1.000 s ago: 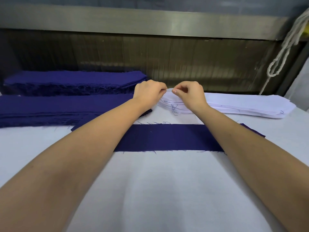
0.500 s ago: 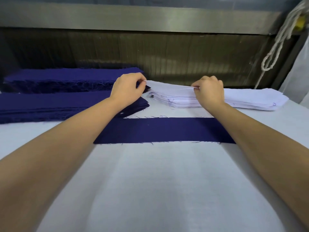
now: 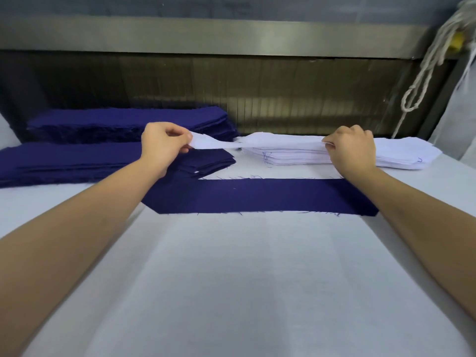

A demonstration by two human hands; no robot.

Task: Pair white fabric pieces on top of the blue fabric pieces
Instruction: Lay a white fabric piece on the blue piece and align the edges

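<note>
A single dark blue fabric strip (image 3: 262, 195) lies flat across the white table, just in front of my hands. Behind it on the right sits a stack of white fabric pieces (image 3: 401, 154). One white piece (image 3: 231, 143) is lifted off that stack and stretched between my hands. My left hand (image 3: 162, 148) pinches its left end above the blue stacks. My right hand (image 3: 353, 150) pinches the piece further right, over the white stack.
Two stacks of blue pieces lie at the left: a rear one (image 3: 123, 122) and a nearer, longer one (image 3: 64, 163). A metal machine housing (image 3: 231, 37) runs along the back. A white rope (image 3: 422, 73) hangs at the right. The white table surface (image 3: 237, 279) spreads toward me.
My hands have moved apart, the left going left and the right going right. The top white piece has come up off the stack and is now stretched between them.
</note>
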